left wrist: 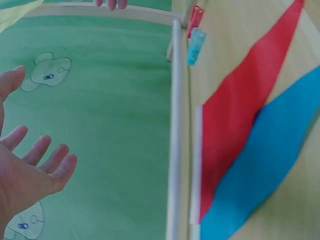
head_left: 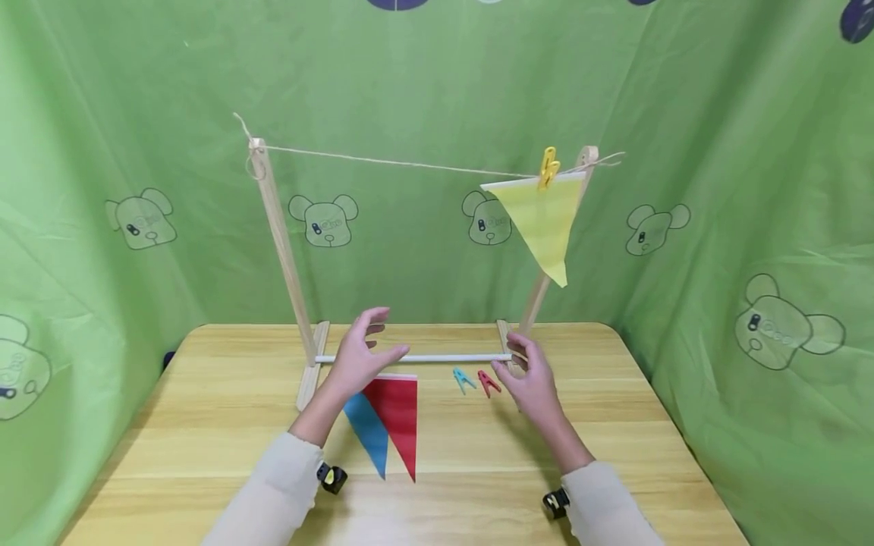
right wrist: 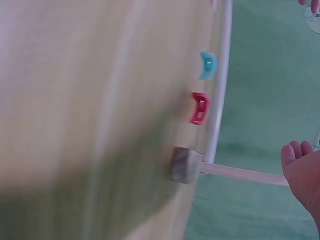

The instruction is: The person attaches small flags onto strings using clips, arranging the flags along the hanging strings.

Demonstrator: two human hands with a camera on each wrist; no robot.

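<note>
My left hand hovers above the table with thumb and fingers spread, holding nothing. Below it lie a red pennant and a blue pennant, the red partly over the blue. My right hand is raised near the right post, its fingers loosely bent around nothing. Beside it on the table are a red clothespin and a light blue clothespin. A yellow pennant hangs at the right end of the string, with a yellow clothespin at its top edge.
Two wooden posts, the left post and the right post, carry the string. A white rod joins their bases low over the wooden table. Green curtains stand behind and at both sides.
</note>
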